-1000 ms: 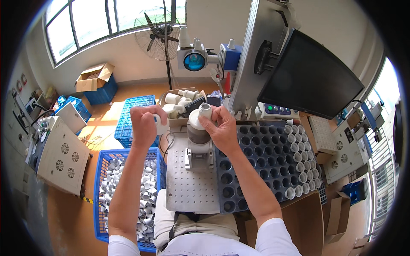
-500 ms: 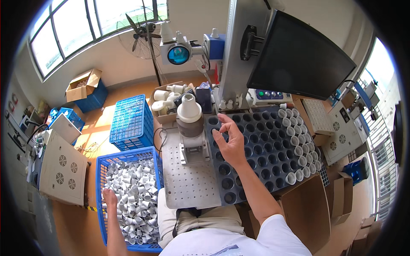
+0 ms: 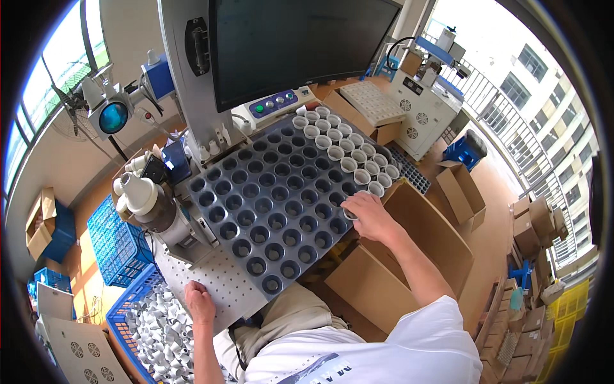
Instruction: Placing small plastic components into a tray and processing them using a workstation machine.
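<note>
My right hand (image 3: 371, 217) is closed on a white plastic cup (image 3: 349, 215) at the right edge of the black tray (image 3: 252, 168), by a hole just below the filled rows. Several white cups (image 3: 348, 164) stand in the tray's holes at the far right; the other holes show dark. My left hand (image 3: 201, 302) is closed over the perforated metal plate (image 3: 224, 281), near the blue basket; what its fingers hold, if anything, is hidden. Loose white cone-shaped cups (image 3: 160, 333) fill the blue basket (image 3: 118, 313). Another white cone (image 3: 139, 193) sits upright on the round fixture (image 3: 160, 214) left of the tray.
Behind the tray rise a metal column (image 3: 192, 70), a dark monitor (image 3: 288, 48) and a control box (image 3: 275, 105) with buttons. An open cardboard box (image 3: 422, 237) stands below the tray's right side. A stacked blue crate (image 3: 118, 240) is at the left.
My view has swung to the right. My right hand has gone from the tray's left part to its right edge and now holds a cup. My left hand has moved from over the basket to the plate.
</note>
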Demonstrator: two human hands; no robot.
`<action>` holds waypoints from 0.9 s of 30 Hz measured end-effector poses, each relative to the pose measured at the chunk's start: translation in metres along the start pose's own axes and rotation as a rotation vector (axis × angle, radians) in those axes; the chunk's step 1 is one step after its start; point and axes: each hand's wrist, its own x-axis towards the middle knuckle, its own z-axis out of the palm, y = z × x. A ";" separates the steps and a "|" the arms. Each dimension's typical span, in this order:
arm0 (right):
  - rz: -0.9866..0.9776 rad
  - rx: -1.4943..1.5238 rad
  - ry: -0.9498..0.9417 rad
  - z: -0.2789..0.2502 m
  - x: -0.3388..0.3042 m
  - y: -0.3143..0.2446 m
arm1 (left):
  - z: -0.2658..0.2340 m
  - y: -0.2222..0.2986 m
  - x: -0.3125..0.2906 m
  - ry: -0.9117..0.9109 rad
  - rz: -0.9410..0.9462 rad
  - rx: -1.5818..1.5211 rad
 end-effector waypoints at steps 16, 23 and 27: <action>-0.064 0.747 0.064 0.034 0.187 -0.152 | 0.004 0.004 -0.010 0.052 0.121 0.129; -0.146 0.831 0.441 0.091 0.230 -0.179 | 0.005 0.009 -0.009 0.041 0.097 0.143; -0.112 0.961 0.428 0.095 0.227 -0.173 | 0.005 0.011 -0.009 0.053 0.077 0.120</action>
